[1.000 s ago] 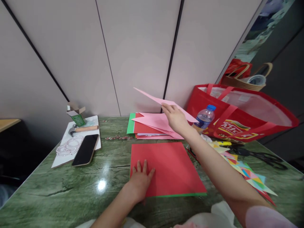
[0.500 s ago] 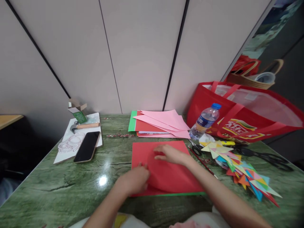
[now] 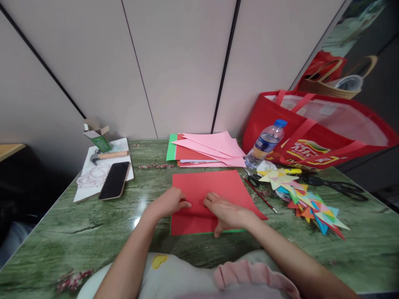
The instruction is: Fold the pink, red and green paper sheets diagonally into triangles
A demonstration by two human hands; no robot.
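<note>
A red paper sheet (image 3: 208,185) lies in front of me, its near edge curled up over another red sheet (image 3: 190,227) beneath. A thin green edge shows under the lower sheet. At the left side, my left hand (image 3: 170,203) is closed, thumb and fingers pinching the upper sheet. My right hand (image 3: 226,211) rests on the paper near its curled edge, fingers stretched out and thumb apart. Behind the sheets is a stack of pink, red and green paper (image 3: 212,151).
To the right are a water bottle (image 3: 264,145), scissors (image 3: 253,178), a red pencil-like stick (image 3: 262,195), folded colourful paper pieces (image 3: 307,199) and a red bag (image 3: 268,112). On the left lie a phone (image 3: 115,180), a hammer (image 3: 112,155) and a small box (image 3: 101,142).
My left hand has moved up along the paper's left side. The right hand has shifted nearer to me. The upper sheet's curl has flattened, and the camera view has tilted downward.
</note>
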